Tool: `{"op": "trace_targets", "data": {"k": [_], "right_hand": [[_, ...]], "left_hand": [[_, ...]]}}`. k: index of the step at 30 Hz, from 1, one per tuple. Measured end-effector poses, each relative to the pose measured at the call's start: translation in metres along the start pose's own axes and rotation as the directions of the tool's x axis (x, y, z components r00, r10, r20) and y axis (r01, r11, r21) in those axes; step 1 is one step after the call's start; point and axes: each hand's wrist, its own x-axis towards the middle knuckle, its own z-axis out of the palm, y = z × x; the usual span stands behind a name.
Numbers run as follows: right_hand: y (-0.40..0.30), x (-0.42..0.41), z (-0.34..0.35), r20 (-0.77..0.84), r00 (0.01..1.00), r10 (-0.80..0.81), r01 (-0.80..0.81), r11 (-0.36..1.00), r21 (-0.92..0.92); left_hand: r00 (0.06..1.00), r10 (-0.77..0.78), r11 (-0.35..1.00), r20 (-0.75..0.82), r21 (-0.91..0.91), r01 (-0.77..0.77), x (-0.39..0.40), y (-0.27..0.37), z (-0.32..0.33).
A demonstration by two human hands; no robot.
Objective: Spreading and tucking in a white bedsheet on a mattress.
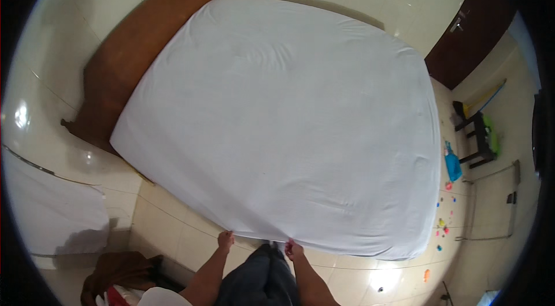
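Note:
A white fitted sheet [277,111] covers a large mattress, mostly smooth, with creases near its far middle and along the near right side. My left hand [226,240] pinches the sheet's near edge, left of my legs. To the right of it, my right hand [294,249] grips the same edge, and a shallow fold runs up-left across the sheet between the two. The mattress itself is hidden under the cloth. A wooden headboard [143,50] stands at the left end of the bed.
Small colourful items lie on the tiled floor [347,261] at right, near a blue dustpan [452,166] and a dark stool [481,141]. A dark door [472,33] is at upper right. Brown cloth [123,267] lies at lower left, below a white curtain [56,210].

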Motion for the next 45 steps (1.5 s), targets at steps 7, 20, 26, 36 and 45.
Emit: {"op": "trace_targets", "data": {"k": [7,20,26,36,45], "right_hand": [[-0.001,-0.025,-0.009,-0.165,0.986,-0.012,-0.030,0.969,-0.247],[-0.034,-0.059,-0.022,-0.145,0.848,-0.510,0.337,0.730,-0.594],[0.011,-0.027,0.086,-0.121,0.838,-0.532,0.396,0.746,-0.535],[0.074,0.004,0.366,0.330,0.847,-0.417,0.492,0.380,-0.783],[0.075,0.028,0.353,0.367,0.850,-0.379,0.463,0.204,-0.863]], "left_hand": [[0.955,-0.261,0.956,0.143,0.178,0.235,-0.034,0.050,-0.006],[0.890,-0.017,0.979,-0.456,0.174,0.107,0.122,0.034,-0.109],[0.737,-0.137,0.987,-0.662,-0.027,0.159,0.177,0.051,-0.172],[0.939,-0.314,0.833,-0.143,-0.515,0.200,0.228,0.041,-0.231],[0.835,-0.549,0.766,-0.019,-0.411,0.494,0.226,0.060,-0.240]]}}
